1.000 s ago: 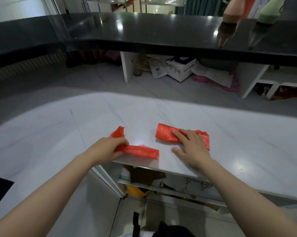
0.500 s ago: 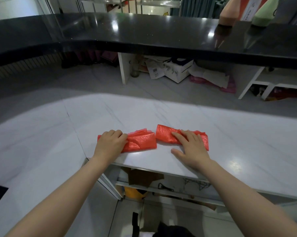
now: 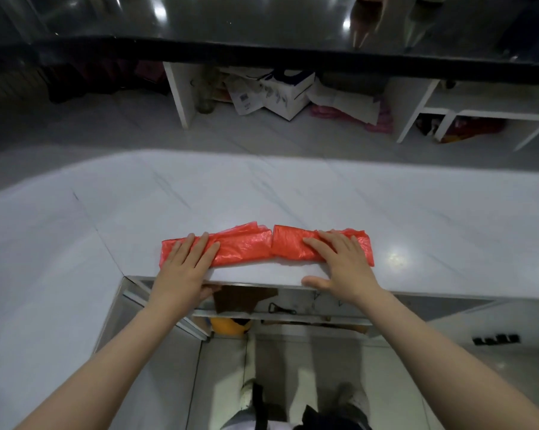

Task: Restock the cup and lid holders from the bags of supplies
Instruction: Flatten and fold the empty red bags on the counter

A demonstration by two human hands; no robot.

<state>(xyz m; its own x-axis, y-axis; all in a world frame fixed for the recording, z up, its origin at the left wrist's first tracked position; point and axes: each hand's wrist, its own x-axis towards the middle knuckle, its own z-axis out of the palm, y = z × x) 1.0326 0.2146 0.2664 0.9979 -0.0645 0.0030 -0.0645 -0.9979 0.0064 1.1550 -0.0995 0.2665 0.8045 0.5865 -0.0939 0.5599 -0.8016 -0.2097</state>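
Note:
Two folded red plastic bags lie side by side near the front edge of the white marble counter (image 3: 262, 193). My left hand (image 3: 184, 268) presses flat on the left red bag (image 3: 243, 246), fingers straight. My right hand (image 3: 339, 265) lies flat on the right red bag (image 3: 293, 246), thumb at the counter's edge. The two bags touch end to end in one row. No cups, lids or holders are in view.
A raised black countertop (image 3: 262, 26) runs across the back. Beneath it stand white shelf dividers (image 3: 178, 91), a cardboard box (image 3: 287, 91) and pink bags (image 3: 376, 119). Below the counter's front edge is an open shelf (image 3: 277, 311) with a yellow object (image 3: 228, 325).
My left hand flattened its bag and slid it right until it met the other bag, then opened flat on it. The camera tilted further down.

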